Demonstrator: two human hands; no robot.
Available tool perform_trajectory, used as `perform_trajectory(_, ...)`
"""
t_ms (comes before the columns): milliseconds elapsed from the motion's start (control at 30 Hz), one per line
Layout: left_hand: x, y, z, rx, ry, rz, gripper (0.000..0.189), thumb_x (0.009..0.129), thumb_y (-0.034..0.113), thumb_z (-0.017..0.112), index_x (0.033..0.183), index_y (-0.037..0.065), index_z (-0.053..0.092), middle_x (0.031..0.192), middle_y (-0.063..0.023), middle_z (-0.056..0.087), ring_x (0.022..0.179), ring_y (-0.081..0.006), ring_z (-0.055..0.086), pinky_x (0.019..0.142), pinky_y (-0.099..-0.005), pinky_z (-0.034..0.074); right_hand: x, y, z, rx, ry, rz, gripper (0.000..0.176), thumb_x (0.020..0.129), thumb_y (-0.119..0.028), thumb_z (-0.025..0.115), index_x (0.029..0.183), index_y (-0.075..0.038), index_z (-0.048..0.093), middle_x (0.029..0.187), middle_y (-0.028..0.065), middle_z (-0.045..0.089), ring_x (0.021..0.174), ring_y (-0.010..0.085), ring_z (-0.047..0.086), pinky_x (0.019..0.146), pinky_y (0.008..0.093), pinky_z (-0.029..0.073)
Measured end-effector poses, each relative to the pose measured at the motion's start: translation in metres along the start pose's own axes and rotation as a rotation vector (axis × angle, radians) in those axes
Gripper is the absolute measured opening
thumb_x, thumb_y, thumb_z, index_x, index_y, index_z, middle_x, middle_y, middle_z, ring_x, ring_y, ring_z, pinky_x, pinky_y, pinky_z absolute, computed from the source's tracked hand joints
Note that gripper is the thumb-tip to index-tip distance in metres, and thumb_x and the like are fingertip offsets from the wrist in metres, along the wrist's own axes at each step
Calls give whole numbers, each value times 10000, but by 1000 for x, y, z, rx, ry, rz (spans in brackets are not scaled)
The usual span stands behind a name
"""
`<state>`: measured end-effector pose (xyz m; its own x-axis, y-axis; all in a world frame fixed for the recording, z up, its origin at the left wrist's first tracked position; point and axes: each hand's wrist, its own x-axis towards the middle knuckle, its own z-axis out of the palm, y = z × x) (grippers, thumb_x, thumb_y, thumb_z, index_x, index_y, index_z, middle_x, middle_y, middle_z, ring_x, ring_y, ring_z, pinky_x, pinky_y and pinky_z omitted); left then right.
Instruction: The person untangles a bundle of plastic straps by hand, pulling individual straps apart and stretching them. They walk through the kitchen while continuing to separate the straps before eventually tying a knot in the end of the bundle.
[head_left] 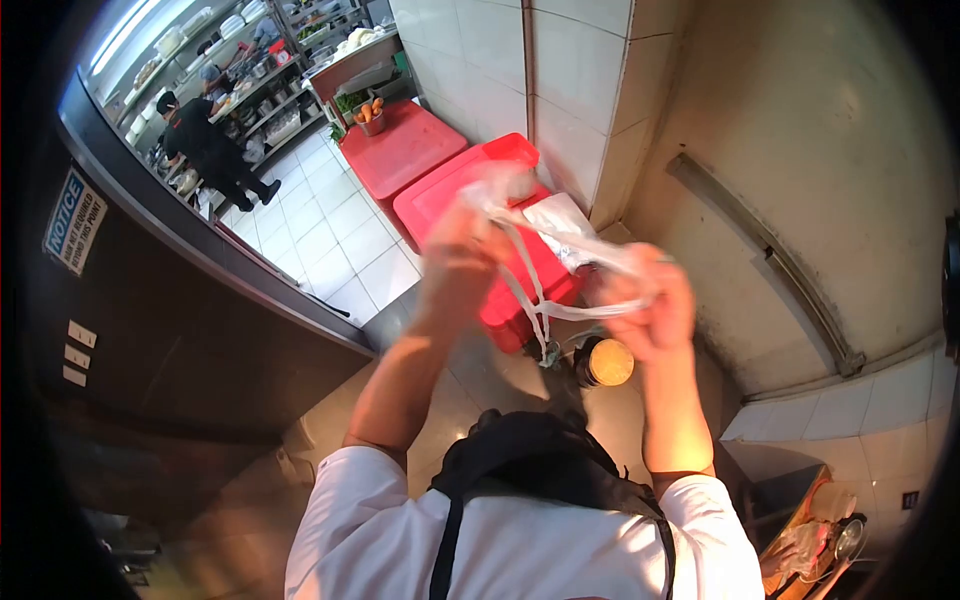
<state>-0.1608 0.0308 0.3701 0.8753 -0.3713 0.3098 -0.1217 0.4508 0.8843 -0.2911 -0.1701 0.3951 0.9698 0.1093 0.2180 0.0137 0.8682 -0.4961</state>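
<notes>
Both my hands are raised in front of me, with long white looped strips stretched between them. The strips look like soft ties or thin plastic; which cannot be made out. My left hand is smeared by motion, its fingers closed around one end, with something whitish at the fingertips. My right hand is closed on the other end. Loose ends dangle below, between the hands. Behind them are a red lidded bin and a white packet lying on it. A container with a yellow-orange top is below my right hand.
Another red bin at the back bears a bowl of carrots. Through the doorway, a person in black works by loaded shelves. A dark panel with a notice sign is left; a tiled wall and a metal bar are right.
</notes>
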Motion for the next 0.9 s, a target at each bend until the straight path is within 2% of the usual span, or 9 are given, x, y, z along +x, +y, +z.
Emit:
perform_trajectory(67,13,8,-43,-494,39,-123,217,991,214,385,940,45,511,688,-1,447,537,-68,362,441,-218,278,-17,-37,-15,136,-93,-239,154,898,-170,482,764,-126,420,583,-45,316,478,69,278,419,232,251)
perform_trajectory(133,17,19,-67,-593,232,-133,226,995,221,378,935,54,519,690,13,434,537,-53,342,453,-215,273,-40,-83,-28,213,-60,-374,166,949,-203,455,812,-111,437,611,-42,290,521,81,261,445,249,245)
perform_trajectory(367,-3,38,-51,-268,43,-214,149,994,224,435,957,93,494,673,40,387,537,-35,310,463,-187,247,-54,-145,-78,-57,47,-530,191,979,-176,451,811,-89,426,717,-11,335,551,90,251,444,258,210)
perform_trajectory(467,-5,40,-46,-291,158,-242,172,990,225,447,908,87,507,655,48,380,525,-37,283,465,-202,220,-47,-150,-82,-383,504,-743,175,976,-220,510,877,-78,486,750,-33,399,566,65,298,441,234,211)
perform_trajectory(567,-10,40,-43,-266,118,-274,165,997,247,469,898,118,500,654,54,383,525,-29,279,458,-198,206,-30,-133,-101,-1071,916,-754,215,940,-228,611,1056,-59,547,800,-47,448,651,53,378,527,202,332)
perform_trajectory(633,-14,34,-38,-285,97,-274,167,997,270,486,903,133,501,662,54,396,520,-26,280,455,-195,200,-6,-77,-69,-1345,950,-891,370,896,-197,683,1203,-54,535,844,-45,472,758,63,419,697,212,408)
perform_trajectory(700,-16,30,-33,-301,61,-262,151,995,272,501,921,140,501,672,57,407,522,-27,278,462,-196,203,2,-24,-47,-1350,741,-801,389,855,-103,711,1206,-76,545,819,-42,458,749,75,429,760,220,403)
perform_trajectory(800,-19,29,-26,-281,31,-233,120,989,255,518,959,139,505,706,61,431,536,-33,284,483,-199,221,17,25,-20,-1599,213,-665,72,817,-63,720,871,-25,690,775,65,655,689,140,600,635,259,467)
perform_trajectory(900,-30,29,-15,-197,67,-203,119,985,261,530,973,143,522,772,59,471,568,-28,321,495,-199,246,43,52,2,-1495,88,-540,211,816,-65,704,1021,-27,671,797,91,633,702,208,625,637,302,490)
